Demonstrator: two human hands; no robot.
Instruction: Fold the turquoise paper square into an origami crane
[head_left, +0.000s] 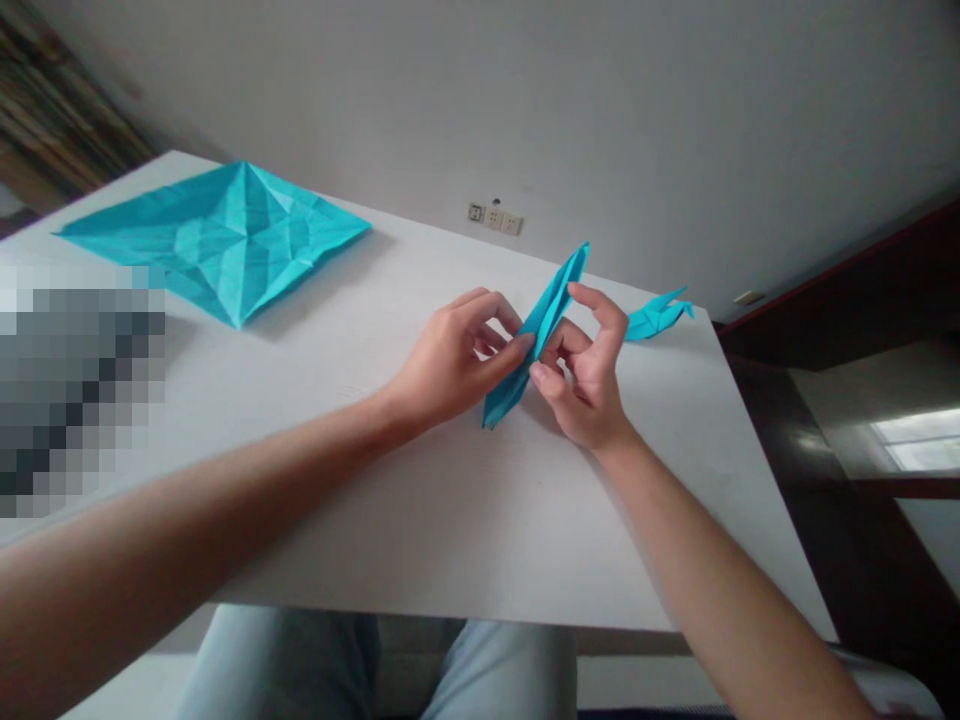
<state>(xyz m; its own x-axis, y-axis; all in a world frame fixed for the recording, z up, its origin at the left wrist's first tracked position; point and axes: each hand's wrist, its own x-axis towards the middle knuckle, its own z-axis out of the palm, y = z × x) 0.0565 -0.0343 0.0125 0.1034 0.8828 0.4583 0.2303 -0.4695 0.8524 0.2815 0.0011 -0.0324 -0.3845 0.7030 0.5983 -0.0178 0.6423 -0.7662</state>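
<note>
A narrow piece of folded blue origami paper (561, 285) is held tilted above the white table, its upper tip pointing away and to the right. My left hand (459, 350) pinches it near the middle, thumb on the near face and the other fingers partly hidden behind. On its right side, my right hand (589, 385) holds it too, the index fingertip at the upper edge and the thumb by the lower middle. Just beyond my right hand lies a folded blue paper crane (657, 318), partly covered by that hand.
On the white table (360, 540), a creased, unfolded blue paper sheet (244, 240) lies at the far left. A pixelated blurred patch (67, 390) sits at the left edge. Behind the table is a wall with sockets (493, 218). The table's right edge drops to a dark floor.
</note>
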